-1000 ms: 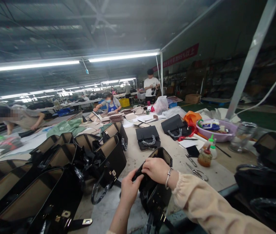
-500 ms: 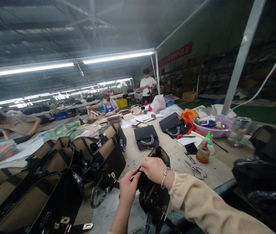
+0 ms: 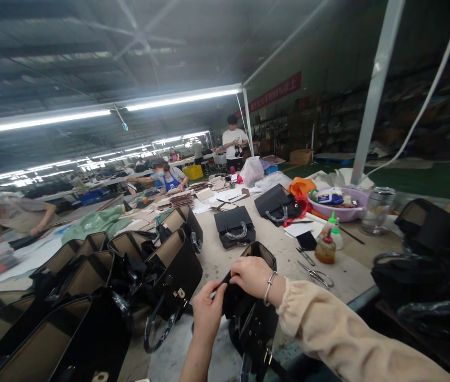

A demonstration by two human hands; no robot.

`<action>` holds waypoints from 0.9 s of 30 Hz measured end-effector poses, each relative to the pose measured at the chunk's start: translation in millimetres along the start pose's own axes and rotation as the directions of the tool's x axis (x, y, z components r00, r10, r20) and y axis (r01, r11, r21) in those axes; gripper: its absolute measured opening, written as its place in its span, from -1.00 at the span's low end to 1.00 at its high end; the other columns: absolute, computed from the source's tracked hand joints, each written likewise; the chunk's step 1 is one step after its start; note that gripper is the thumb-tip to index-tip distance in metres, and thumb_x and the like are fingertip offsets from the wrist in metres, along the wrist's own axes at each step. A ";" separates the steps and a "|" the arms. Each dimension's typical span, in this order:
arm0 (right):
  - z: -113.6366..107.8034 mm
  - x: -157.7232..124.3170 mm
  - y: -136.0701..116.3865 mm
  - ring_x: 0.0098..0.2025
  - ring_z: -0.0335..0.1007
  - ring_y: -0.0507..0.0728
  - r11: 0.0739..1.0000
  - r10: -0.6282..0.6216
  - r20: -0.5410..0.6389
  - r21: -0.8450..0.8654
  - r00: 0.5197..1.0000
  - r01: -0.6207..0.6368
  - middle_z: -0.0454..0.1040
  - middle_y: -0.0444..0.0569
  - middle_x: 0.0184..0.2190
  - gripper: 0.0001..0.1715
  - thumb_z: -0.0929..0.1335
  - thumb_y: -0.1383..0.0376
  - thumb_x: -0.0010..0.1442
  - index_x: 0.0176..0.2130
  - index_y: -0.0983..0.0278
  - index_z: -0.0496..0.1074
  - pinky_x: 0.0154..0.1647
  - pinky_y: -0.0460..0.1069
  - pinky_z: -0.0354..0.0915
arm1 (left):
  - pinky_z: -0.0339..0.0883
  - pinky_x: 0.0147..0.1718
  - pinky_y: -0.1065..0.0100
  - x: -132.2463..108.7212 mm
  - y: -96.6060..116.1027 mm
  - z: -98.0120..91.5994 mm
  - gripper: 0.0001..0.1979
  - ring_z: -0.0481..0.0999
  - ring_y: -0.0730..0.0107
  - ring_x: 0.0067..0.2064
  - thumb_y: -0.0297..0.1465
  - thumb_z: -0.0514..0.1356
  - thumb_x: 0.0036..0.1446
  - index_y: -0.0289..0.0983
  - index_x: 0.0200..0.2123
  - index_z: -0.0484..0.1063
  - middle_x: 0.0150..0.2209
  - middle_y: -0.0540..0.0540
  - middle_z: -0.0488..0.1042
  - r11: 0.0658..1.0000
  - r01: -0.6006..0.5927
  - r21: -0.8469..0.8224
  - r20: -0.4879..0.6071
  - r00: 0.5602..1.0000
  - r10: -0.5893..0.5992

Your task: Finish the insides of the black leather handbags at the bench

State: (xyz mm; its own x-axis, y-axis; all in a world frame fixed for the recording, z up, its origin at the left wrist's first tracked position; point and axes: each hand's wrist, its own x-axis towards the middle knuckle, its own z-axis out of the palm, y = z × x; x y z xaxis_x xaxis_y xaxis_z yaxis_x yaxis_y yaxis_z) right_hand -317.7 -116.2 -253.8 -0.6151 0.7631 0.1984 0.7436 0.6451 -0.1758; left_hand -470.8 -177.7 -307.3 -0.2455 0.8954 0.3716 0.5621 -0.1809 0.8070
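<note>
A black handbag [image 3: 253, 318] stands open on the worktable [image 3: 280, 260] right in front of me. My right hand [image 3: 250, 276], with a bracelet at the wrist and a cream sleeve, is closed over the bag's near rim. My left hand [image 3: 206, 314] pinches the same rim from the left, where a thin black edge or strip sticks out between the fingers. Both hands are closed on the bag.
Several open black bags with tan lining [image 3: 89, 265] crowd the left side. Two flat black bags [image 3: 235, 227] lie further back. Scissors [image 3: 317, 276], glue bottles [image 3: 325, 248], a purple basin [image 3: 338, 204] and a jar [image 3: 376, 212] sit at right. Other people work at tables behind.
My hands have kept their hold on the bag's rim, with the left fingers shifting slightly. The camera has swung a little to the right and down.
</note>
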 end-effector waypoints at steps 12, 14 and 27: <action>1.5 4.1 14.5 -0.26 0.40 0.09 0.999 0.031 -0.043 -0.029 0.999 -0.032 0.52 -0.10 -0.35 -0.75 0.29 0.14 0.14 -0.34 0.15 0.52 -0.33 -0.09 0.20 | 0.28 -0.42 0.46 2.0 -2.2 -0.4 -0.71 0.43 0.41 -0.43 -0.19 0.11 0.05 -0.28 -0.45 0.48 -0.51 0.00 0.47 0.998 -0.014 0.065 0.008 1.000 0.014; 1.2 5.4 13.4 -0.27 0.40 0.09 0.998 0.034 -0.049 -0.044 0.998 -0.036 0.52 -0.08 -0.37 -0.74 0.28 0.14 0.15 -0.34 0.16 0.52 -0.34 -0.09 0.20 | 0.27 -0.43 0.46 2.8 -1.9 -0.4 -0.70 0.42 0.41 -0.44 -0.18 0.11 0.05 -0.28 -0.46 0.47 -0.52 0.00 0.46 0.997 -0.015 0.078 0.014 1.000 0.014; 2.9 6.0 11.5 -0.27 0.42 0.11 0.993 0.103 -0.049 -0.044 0.993 -0.105 0.52 -0.03 -0.37 -0.70 0.27 0.12 0.15 -0.35 0.21 0.52 -0.32 -0.09 0.23 | 0.28 -0.45 0.45 3.1 -6.6 0.4 -0.68 0.41 0.41 -0.47 -0.16 0.09 0.05 -0.29 -0.46 0.47 -0.55 0.00 0.44 0.989 -0.067 0.130 0.007 0.998 0.066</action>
State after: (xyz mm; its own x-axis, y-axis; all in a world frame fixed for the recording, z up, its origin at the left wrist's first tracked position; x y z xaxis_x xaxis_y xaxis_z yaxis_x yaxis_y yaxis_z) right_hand -313.6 -104.1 -257.4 -0.5214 0.8228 0.2262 0.8152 0.5586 -0.1528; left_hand -475.0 -173.6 -311.6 -0.2023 0.8841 0.4213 0.6754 -0.1856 0.7137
